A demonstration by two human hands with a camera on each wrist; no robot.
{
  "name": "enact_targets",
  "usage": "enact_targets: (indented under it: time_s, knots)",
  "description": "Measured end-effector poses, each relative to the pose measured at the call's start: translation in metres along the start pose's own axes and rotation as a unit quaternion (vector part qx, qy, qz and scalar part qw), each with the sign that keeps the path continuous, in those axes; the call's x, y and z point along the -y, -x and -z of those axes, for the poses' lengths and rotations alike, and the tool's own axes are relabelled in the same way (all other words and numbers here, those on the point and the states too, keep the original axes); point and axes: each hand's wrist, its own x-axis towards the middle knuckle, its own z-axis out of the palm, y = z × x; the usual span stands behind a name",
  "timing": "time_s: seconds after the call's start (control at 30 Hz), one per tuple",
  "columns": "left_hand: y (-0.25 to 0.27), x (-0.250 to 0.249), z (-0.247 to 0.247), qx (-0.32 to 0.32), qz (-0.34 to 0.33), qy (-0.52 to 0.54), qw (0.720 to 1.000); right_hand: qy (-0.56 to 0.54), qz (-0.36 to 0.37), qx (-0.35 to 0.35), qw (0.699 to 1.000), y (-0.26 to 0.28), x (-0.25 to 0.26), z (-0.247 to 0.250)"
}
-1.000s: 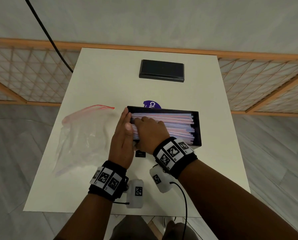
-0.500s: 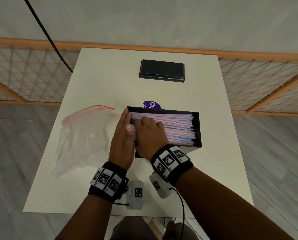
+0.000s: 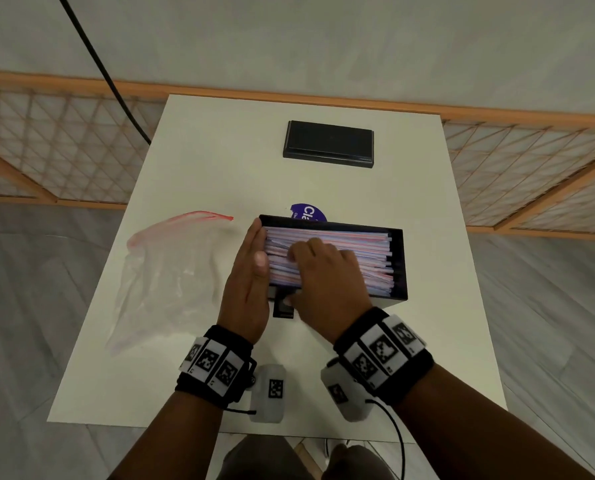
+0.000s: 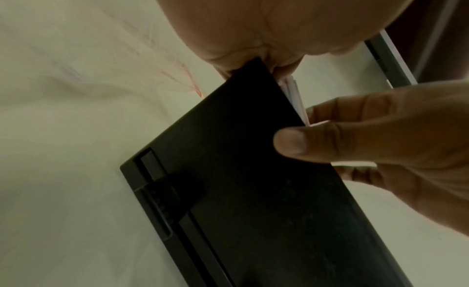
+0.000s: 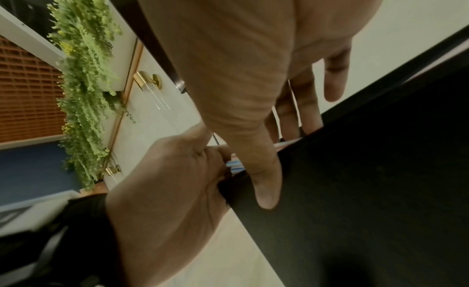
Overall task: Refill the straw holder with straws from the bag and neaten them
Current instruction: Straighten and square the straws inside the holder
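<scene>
Right hand [image 3: 327,271] has slid along straws [image 3: 341,241]; flat left hand [image 3: 247,282] squares ends. Press lightly, fingers relaxed.

The open rectangular black straw holder [image 3: 398,271] looks like matt plastic, its outer wall faintly dusty in the left wrist view. The thin pink, white and blue straws [image 3: 341,239] inside seem paper-wrapped and dull. The crumpled clear plastic bag [image 3: 171,275] with a red zip strip is glossy and wrinkled. The white table [image 3: 220,161] is smooth and matt. The flat black lid [image 3: 328,143] has a slight satin sheen.
</scene>
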Motion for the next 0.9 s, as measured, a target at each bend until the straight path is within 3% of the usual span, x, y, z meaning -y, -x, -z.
enact_targets:
  time_s: [0.07, 0.27, 0.53, 0.9]
  knots:
    - [0.000, 0.003, -0.001, -0.003, -0.005, 0.000, 1.000, 0.004, 0.009, 0.052, 0.999, 0.003, -0.001, -0.002]
    - [-0.002, 0.002, -0.001, 0.002, -0.012, -0.020, 1.000, -0.034, 0.010, 0.112, 0.993, -0.010, -0.005, -0.012]
    - [-0.008, -0.006, -0.003, 0.007, -0.058, -0.151, 0.987, -0.071, 0.012, 0.166, 0.984, -0.031, -0.010, -0.019]
    - [-0.021, -0.003, -0.007, 0.002, -0.012, -0.159, 0.987, -0.067, -0.012, 0.221, 0.973, -0.047, -0.009, -0.027]
